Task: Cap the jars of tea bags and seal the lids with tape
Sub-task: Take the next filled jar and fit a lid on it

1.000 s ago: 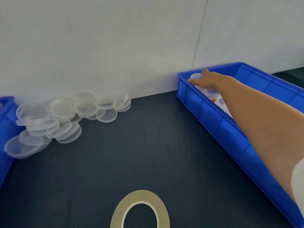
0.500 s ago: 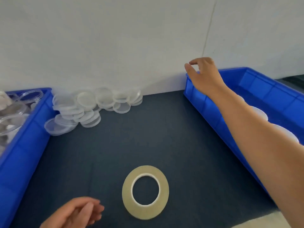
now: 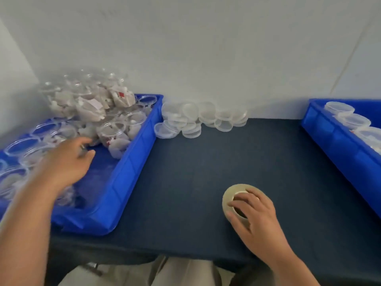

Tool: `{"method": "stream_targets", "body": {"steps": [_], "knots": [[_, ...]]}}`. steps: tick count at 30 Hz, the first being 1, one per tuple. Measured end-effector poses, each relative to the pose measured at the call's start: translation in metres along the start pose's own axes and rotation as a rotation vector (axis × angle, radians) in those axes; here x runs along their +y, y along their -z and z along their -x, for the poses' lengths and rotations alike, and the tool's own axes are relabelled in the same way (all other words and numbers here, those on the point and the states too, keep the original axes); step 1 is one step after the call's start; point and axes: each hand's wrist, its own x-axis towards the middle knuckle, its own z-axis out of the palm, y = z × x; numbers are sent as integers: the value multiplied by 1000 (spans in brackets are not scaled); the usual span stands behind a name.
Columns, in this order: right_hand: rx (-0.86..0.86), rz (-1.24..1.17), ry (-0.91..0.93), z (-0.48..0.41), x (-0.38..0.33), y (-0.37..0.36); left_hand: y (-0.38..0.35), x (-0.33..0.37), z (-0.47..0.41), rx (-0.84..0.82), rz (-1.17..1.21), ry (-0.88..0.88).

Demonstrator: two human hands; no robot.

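Several open clear jars of tea bags (image 3: 111,131) fill the blue bin (image 3: 132,162) on the left, heaped higher at its back. My left hand (image 3: 66,164) hovers over that bin with fingers spread and holds nothing that I can make out; it is blurred. A pile of clear lids (image 3: 191,118) lies against the wall between the bins. The yellowish tape roll (image 3: 231,195) lies flat on the dark table. My right hand (image 3: 255,219) grips the roll, fingers curled over its top and thumb on its near edge.
A second blue bin (image 3: 338,145) at the right edge holds several capped jars (image 3: 354,120). The dark table top (image 3: 206,162) spans between the two bins. A white wall stands close behind. My lap shows below the table's front edge.
My right hand has come back from the right bin and taken hold of the tape roll. My left hand has risen from the table into the left bin. The view has swung left.
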Motion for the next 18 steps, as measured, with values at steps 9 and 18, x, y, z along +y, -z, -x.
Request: {"method": "stream_targets", "body": {"steps": [9, 18], "knots": [[98, 131, 0, -1, -4, -10, -43, 22, -68, -206, -339, -61], [97, 129, -45, 0, -5, -6, -8, 42, -64, 25, -34, -110]]}}
